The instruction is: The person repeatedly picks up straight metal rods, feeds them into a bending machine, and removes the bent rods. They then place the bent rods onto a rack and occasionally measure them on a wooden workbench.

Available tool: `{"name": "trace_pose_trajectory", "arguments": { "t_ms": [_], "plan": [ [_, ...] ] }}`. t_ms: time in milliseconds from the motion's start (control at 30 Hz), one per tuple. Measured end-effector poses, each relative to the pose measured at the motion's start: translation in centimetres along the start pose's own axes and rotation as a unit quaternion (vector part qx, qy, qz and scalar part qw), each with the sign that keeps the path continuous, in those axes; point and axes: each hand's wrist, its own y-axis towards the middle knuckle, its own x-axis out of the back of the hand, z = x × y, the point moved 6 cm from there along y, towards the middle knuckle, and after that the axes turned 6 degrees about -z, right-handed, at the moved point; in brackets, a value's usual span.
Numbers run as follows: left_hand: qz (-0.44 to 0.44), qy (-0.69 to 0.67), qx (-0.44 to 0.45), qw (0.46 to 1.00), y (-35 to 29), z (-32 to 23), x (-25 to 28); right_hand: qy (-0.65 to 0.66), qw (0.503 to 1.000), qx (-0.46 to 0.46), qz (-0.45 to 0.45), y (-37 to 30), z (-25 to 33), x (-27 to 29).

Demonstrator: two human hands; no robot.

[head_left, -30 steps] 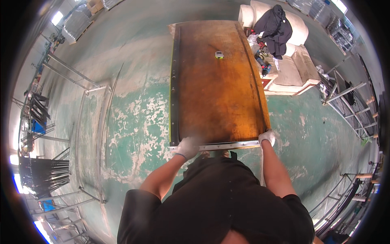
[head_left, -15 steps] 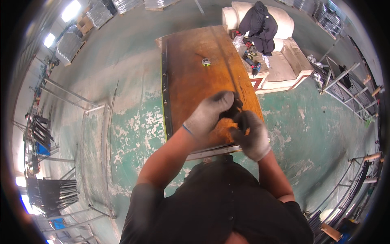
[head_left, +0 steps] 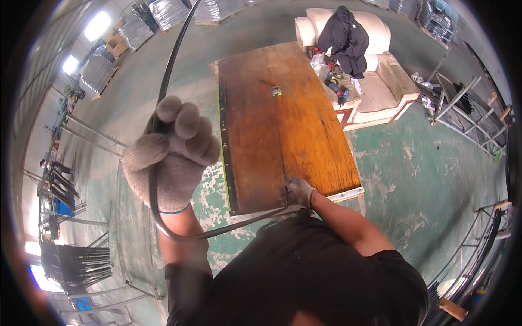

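A long, thin black flexible strip (head_left: 168,73) runs down from the top of the view past my raised left hand (head_left: 176,155). Close to the camera, this gloved hand has its palm turned up and its fingers curled, with the strip pinched under the thumb. Below the wrist the strip bends sharply and crosses right to the near edge of the wooden-topped table (head_left: 321,130). There my right hand (head_left: 298,191), also in a grey glove, is closed around its dark end; its fingertips are partly hidden.
A tape measure (head_left: 277,91) lies on the tabletop. Beyond it stands a cream sofa (head_left: 375,92) with a dark jacket (head_left: 343,41) and a power drill (head_left: 342,93). Metal racks (head_left: 462,114) holding black strips line the right; more black strips (head_left: 76,261) hang at the left.
My hands were close together over the table, working at something dark. The left has lifted and moved left with the strip, while the right has lowered toward the table's near edge.
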Motion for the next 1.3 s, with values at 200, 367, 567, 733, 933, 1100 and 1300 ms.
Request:
{"name": "trace_pose_trajectory", "arguments": {
  "t_ms": [200, 367, 567, 733, 933, 1100, 1300],
  "plan": [
    [-0.252, 0.344, -0.018, 0.905, -5.5, -0.2, 8.6, 0.09, 0.94, 0.02, -0.328, -0.3, 0.3, 12.8],
    [-0.457, 0.415, 0.13, 0.776, -12.3, 6.8, 23.4, -0.125, 0.826, 0.09, -0.542, -4.1, 2.1, 24.4],
    [-0.546, 0.507, 0.192, 0.639, -19.1, 17.1, 38.3, -0.202, 0.786, 0.025, -0.584, -6.4, 2.8, 24.5],
    [-0.479, 0.679, 0.264, 0.49, -22.2, 19.5, 39.7, -0.236, 0.778, -0.026, -0.581, -5.5, -1.0, 25.2],
    [-0.32, 0.81, 0.262, 0.417, -22.0, 21.7, 35.9, -0.383, 0.739, 0.059, -0.552, -4.3, -1.4, 24.4],
    [-0.163, 0.861, 0.254, 0.409, -22.3, 26.3, 32.7, -0.564, 0.691, 0.056, -0.448, -7.9, 0.1, 19.1],
    [-0.133, 0.867, 0.242, 0.416, -23.3, 26.2, 30.7, -0.598, 0.68, 0.117, -0.408, -11.4, -2.7, 17.9]
  ]
}}
